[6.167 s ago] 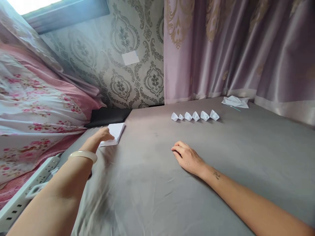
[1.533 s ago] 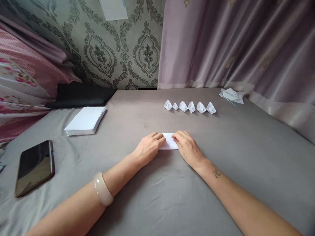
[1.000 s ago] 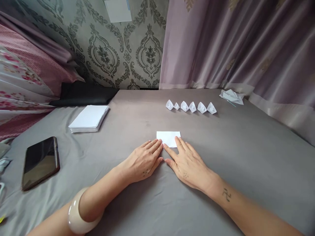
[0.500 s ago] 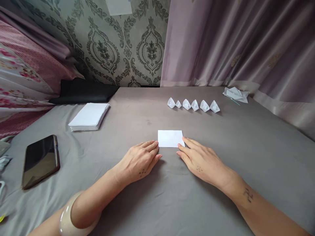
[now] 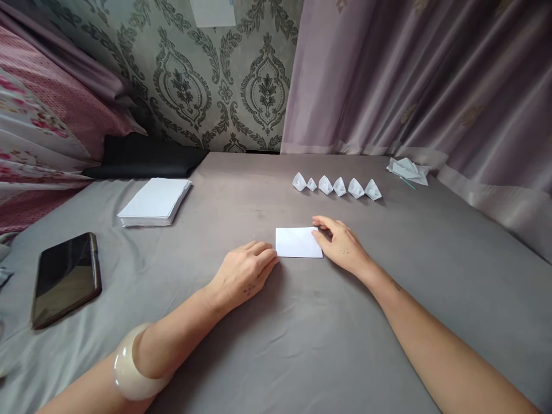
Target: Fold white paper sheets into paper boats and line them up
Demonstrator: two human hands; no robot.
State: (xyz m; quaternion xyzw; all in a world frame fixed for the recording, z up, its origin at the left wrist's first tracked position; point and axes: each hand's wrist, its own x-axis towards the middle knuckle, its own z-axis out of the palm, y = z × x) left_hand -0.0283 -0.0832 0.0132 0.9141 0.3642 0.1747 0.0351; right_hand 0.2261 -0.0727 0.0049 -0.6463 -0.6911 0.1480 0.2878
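Note:
A small white rectangle of paper lies on the grey cloth in front of me; it looks folded, but its layers are hard to make out. My left hand holds its lower left corner with the fingers close together and slightly curled, the thumb mostly hidden. At the upper right corner, my right hand has its thumb over the paper and its fingers at the far edge, gripping it there. Beyond the paper stands a row of several small white folded paper shapes.
A thick stack of white paper sits on the left, with a dark phone nearer me. Crumpled white paper pieces lie at the far right. Black fabric is at the back left, and curtains hang behind the grey cloth.
My right hand has moved up from the paper's lower right side to its upper right corner, thumb now on the paper. My left hand stays by the left edge, its fingers more curled.

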